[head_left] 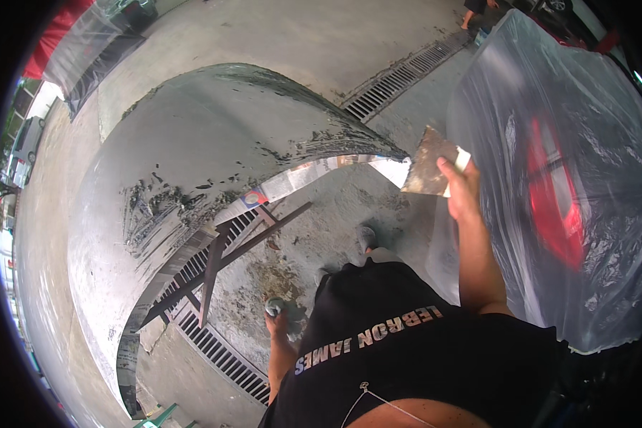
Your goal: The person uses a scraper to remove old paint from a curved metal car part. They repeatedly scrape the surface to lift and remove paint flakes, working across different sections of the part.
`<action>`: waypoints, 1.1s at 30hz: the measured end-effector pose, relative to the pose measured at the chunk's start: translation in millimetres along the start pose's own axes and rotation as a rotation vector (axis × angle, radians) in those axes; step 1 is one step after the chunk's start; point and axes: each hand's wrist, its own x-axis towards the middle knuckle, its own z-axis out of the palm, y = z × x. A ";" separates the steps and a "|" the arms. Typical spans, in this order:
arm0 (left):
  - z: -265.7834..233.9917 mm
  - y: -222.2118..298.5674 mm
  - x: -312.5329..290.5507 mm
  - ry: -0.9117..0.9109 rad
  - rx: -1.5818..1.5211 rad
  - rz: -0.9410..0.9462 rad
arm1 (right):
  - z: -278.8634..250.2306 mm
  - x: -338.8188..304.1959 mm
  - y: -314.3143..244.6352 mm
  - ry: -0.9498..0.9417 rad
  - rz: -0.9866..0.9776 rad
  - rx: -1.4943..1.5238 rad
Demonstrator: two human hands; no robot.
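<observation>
My right hand (461,187) is raised at the right, fingers closed on a flat, roughly square brown-stained piece (428,164) with a pale strip along one side. It is held just off the right tip of a large curved grey panel (185,135). Dark, wet-looking smears mark the panel's right end and its near left part. A strip of paper masking (303,176) follows the panel's near edge. Low at my left side, my left hand (277,324) is closed on a small grey-green roundish thing (274,307), too small to tell its kind.
A dark wooden stand (214,267) shows beneath the panel. Metal drain grates (217,357) cross the stained concrete floor (349,207). Clear plastic sheeting (492,107) covers a vehicle with a red lamp close on my right. Another person's leg (468,18) shows at the far top.
</observation>
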 end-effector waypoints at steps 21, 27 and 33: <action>45.5 25.7 -1.2 -0.080 -0.185 -0.017 | -1.9 46.6 14.5 -0.185 0.213 -0.258; 48.1 27.3 -6.8 -0.035 -0.060 -0.129 | 31.4 60.3 11.7 -0.171 0.145 -0.607; 50.5 29.1 -5.2 -0.009 0.004 -0.140 | 29.1 55.2 13.8 -0.153 0.135 -0.563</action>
